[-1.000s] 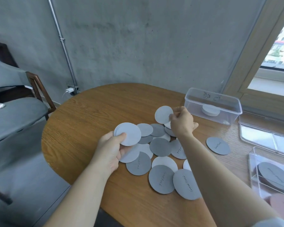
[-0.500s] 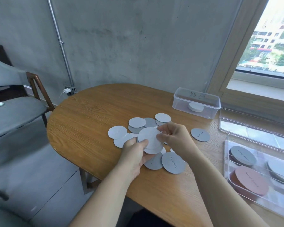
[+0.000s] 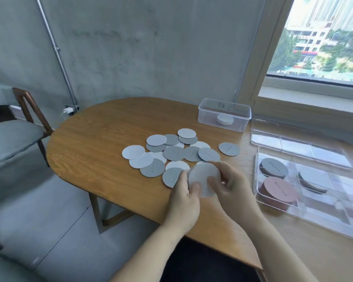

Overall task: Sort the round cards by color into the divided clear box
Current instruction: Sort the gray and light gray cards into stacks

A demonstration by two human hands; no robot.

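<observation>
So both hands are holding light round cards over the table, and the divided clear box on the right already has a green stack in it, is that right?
Not quite. The head view shows both the left hand and right hand holding light round cards, but the stacks in the divided clear box are dark grey and reddish-pink, not green.

Matt cards (image 3: 172,153), grainy wood table (image 3: 102,135), glossy clear plastic box (image 3: 314,202)

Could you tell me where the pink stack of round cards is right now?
The pink stack sits in the near-left compartment of the divided clear box at the right of the head view, just in front of a dark grey stack.
</observation>
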